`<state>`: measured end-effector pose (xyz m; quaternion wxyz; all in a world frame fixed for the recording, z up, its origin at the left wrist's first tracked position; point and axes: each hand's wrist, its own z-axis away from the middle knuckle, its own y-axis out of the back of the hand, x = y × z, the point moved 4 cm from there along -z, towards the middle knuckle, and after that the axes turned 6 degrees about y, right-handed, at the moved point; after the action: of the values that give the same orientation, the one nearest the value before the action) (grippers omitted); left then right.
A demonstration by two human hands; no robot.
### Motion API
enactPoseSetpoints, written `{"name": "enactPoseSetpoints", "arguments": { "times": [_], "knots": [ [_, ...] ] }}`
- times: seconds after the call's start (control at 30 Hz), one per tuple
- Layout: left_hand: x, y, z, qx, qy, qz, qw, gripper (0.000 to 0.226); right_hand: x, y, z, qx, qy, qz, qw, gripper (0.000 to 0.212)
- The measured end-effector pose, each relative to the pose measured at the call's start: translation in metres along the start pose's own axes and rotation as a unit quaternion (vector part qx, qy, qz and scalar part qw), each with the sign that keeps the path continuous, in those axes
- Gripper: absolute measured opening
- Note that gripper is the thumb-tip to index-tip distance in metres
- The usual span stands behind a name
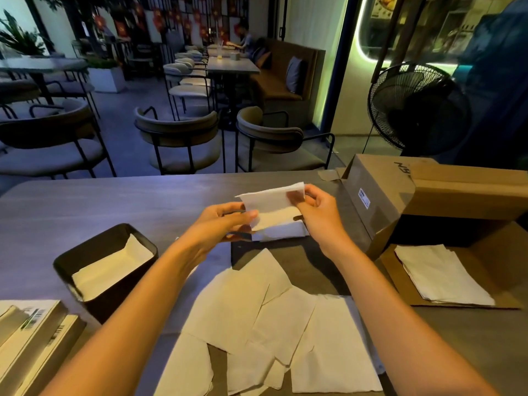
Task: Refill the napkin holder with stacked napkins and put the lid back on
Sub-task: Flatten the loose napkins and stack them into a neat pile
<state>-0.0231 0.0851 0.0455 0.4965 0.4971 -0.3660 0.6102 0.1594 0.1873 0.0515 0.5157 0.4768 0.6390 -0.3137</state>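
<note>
napkin [271, 204]: held up over the surface [114, 204], mid-fold by the look of it
left hand [225, 221]: pinching its lower left corner
right hand [317, 212]: pinching the top right edge
risk: sloppy fold, so it probably won't stack flat
holder [94, 250]: open, partly filled with napkins, lid off
cardboard box [405, 201]: more napkins on its flap

Left hand [225, 221] and right hand [317, 212] raised together, bare forearms extended, fingers pinched closed.
</note>
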Motion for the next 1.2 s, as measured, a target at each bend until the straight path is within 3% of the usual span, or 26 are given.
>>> {"name": "enactPoseSetpoints", "arguments": {
  "times": [0.2, 0.33, 0.43, 0.77, 1.2],
  "knots": [
    [-0.002, -0.004, -0.042, 0.122, -0.032, -0.049, 0.991, 0.014, 0.034, 0.003, -0.017, 0.006, -0.03, 0.075, 0.997, 0.006],
    [-0.015, -0.008, -0.065, 0.173, -0.045, -0.132, 0.975, 0.014, 0.052, 0.005, -0.021, 0.01, -0.048, 0.132, 0.99, 0.022],
    [-0.03, -0.011, -0.075, 0.174, -0.058, -0.163, 0.969, 0.025, 0.06, 0.01, -0.022, 0.023, -0.036, 0.189, 0.981, 0.031],
    [-0.042, -0.013, -0.082, 0.186, -0.108, -0.282, 0.935, 0.047, 0.068, 0.016, -0.026, 0.051, -0.029, 0.256, 0.965, 0.02],
    [-0.038, -0.009, -0.076, 0.189, -0.124, -0.307, 0.924, 0.059, 0.078, 0.014, -0.03, 0.048, -0.016, 0.275, 0.96, 0.025]
  ]
}}
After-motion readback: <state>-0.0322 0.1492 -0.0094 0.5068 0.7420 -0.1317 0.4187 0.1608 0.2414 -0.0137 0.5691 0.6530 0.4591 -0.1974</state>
